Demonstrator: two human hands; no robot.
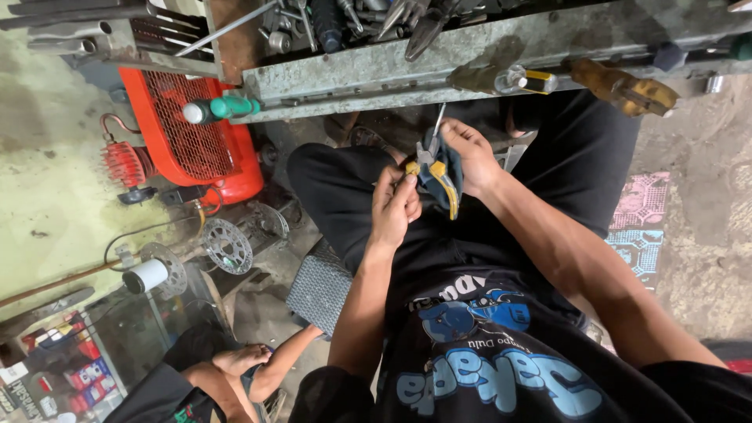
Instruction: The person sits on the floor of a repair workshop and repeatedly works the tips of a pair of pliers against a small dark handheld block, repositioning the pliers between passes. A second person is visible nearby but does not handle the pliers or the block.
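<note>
Right hand (pixel 470 157) closed around blue-and-yellow-handled pliers (pixel 437 168), held over the lap, just below the table (pixel 501 59) edge. Left hand (pixel 394 205) fingers pinched at the yellow handle tip, touching it. Green-handled screwdriver (pixel 223 108) on the table's left end. Red, blue boxes (pixel 82 374) stacked bottom left on a shelf.

A red compressor (pixel 192 129) with a mesh guard stands on the floor at the left, and a screwdriver with a green handle (pixel 223 107) lies just beside it on the edge of a grey metal workbench (pixel 470 59). More screwdrivers (pixel 501 80) and a rusty yellow tool (pixel 627 88) rest on that bench, with pliers (pixel 427 27) in the tray behind. Below, brake discs (pixel 227 245) lie near a white roll (pixel 146 276), and another person's arm (pixel 274 364) shows at the bottom.
</note>
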